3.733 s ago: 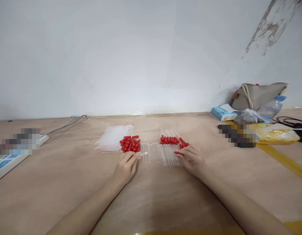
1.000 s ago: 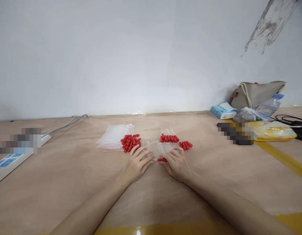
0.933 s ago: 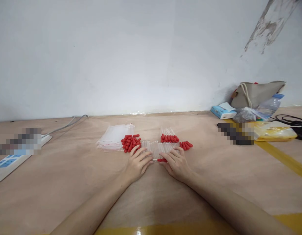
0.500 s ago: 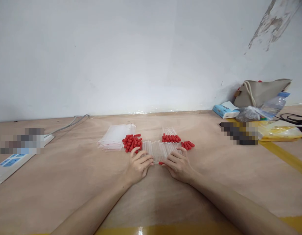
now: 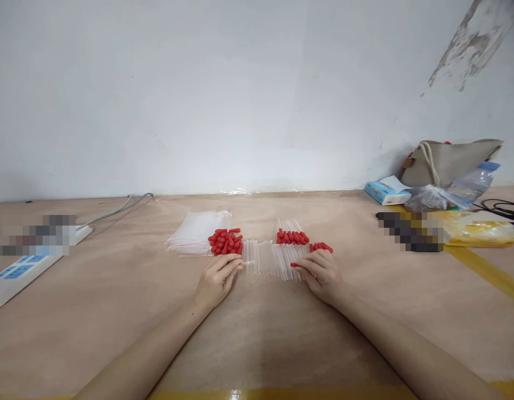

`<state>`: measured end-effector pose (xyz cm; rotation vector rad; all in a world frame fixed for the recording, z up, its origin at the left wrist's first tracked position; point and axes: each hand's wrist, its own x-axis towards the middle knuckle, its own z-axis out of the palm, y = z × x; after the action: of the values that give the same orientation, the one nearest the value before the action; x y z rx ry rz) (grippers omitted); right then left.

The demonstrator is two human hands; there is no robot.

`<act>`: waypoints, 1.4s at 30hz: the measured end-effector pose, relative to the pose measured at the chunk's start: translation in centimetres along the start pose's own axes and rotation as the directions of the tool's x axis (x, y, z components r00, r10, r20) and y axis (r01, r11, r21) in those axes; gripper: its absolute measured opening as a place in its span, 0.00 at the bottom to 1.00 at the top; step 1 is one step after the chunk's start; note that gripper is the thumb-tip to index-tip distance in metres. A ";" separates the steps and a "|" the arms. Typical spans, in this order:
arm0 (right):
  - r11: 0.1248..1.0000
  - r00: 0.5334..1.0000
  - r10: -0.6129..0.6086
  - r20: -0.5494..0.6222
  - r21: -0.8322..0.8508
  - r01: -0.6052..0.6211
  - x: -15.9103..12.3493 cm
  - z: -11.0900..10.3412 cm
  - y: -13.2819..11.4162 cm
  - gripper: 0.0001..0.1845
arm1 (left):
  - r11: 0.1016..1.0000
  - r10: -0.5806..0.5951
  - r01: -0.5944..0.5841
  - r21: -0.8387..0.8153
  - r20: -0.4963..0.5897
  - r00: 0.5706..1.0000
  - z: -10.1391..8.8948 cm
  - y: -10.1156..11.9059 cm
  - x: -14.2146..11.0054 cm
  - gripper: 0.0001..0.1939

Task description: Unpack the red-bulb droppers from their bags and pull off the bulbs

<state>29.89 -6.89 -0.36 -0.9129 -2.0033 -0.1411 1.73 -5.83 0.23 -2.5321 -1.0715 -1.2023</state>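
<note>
My left hand (image 5: 218, 279) pinches a clear thin tube (image 5: 249, 263), whose end sticks out to the right. In my right hand (image 5: 324, 276) a small red rubber bulb (image 5: 296, 265) is held between thumb and fingers, its end pointing left. Between the hands lies a row of clear tubes (image 5: 265, 258). A heap of red rubber bulbs (image 5: 225, 240) sits just beyond my left hand. Several more red bulbs (image 5: 321, 247) lie behind my right fingers, partly hidden. Farther back, clear tubes fitted with red bulbs (image 5: 292, 237) lie side by side.
A stack of clear plastic bags (image 5: 194, 233) lies left of the red heap. At far left is a white power strip (image 5: 35, 266) with a grey cable. On the right stand a tissue pack (image 5: 387, 191), a plastic bottle (image 5: 475, 180), a grey bag (image 5: 457, 158) and a yellow packet (image 5: 477, 230).
My hands have moved apart and slightly away from me. Earlier a tube and a red bulb met end to end between them; now the tube is at the left and the bulb at the right.
</note>
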 end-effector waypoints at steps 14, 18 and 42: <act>0.616 0.614 0.778 -0.135 0.360 -0.701 -0.2 -2.4 8.5 0.21 | 0.994 -0.098 0.096 -0.059 -0.038 0.994 3.7 0.8 4.0 0.10; 0.556 0.589 0.808 -0.030 0.371 -0.744 -0.4 -2.4 8.8 0.22 | 0.994 -0.078 0.076 -0.074 -0.028 0.997 4.8 1.3 4.1 0.08; 0.501 0.581 0.791 0.190 0.343 -0.794 0.0 -1.2 11.6 0.20 | 0.998 0.017 -0.017 -0.063 0.004 1.000 3.1 1.9 2.1 0.09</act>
<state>38.29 0.97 -2.50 -1.4613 -1.3292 0.7793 5.83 -4.87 -0.04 -2.5863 -1.0266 -1.2465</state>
